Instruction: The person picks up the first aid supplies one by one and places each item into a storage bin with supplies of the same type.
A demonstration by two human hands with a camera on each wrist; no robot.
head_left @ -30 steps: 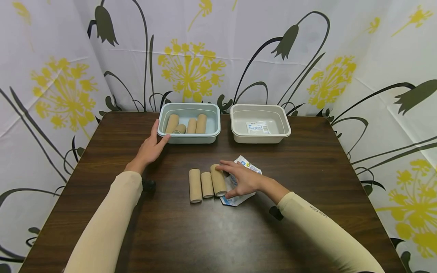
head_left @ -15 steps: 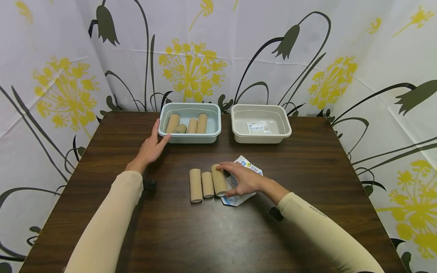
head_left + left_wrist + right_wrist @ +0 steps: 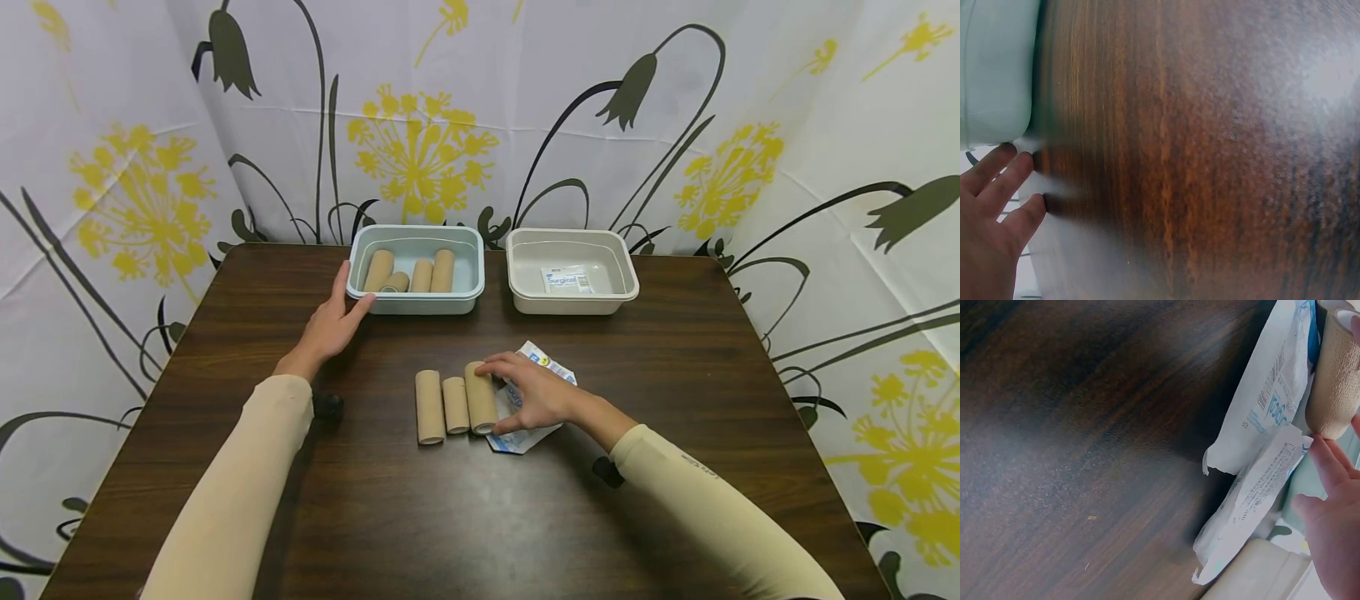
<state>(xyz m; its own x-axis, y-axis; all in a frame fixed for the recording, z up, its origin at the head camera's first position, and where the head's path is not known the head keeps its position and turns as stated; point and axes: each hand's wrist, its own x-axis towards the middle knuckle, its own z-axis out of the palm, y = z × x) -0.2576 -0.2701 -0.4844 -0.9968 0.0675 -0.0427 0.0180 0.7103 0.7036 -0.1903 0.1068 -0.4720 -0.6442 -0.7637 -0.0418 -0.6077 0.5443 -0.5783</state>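
My right hand (image 3: 536, 392) pinches a tan bandage roll (image 3: 481, 400) lengthwise, fingers at its far end and thumb at its near end; its woven texture shows in the right wrist view. Two more rolls, a short one (image 3: 455, 406) and a longer one (image 3: 429, 407), lie to its left on the table. White paper packets (image 3: 1250, 506) with blue print are under the right hand. My left hand (image 3: 327, 325) touches the left end of a light blue bin (image 3: 427, 306), thumb at its front rim and fingers extended along its side. Several similar rolls (image 3: 442, 272) lie inside it.
A beige bin (image 3: 573, 305) stands to the right of the blue one at the table's back edge. It holds a white packet (image 3: 567, 280) printed "Surgical". A flower-patterned curtain (image 3: 555, 125) hangs behind the dark wooden table (image 3: 480, 533).
The roll in my right hand has turned slightly, and now stands straighter alongside the other two. My left hand has stayed at the blue bin.
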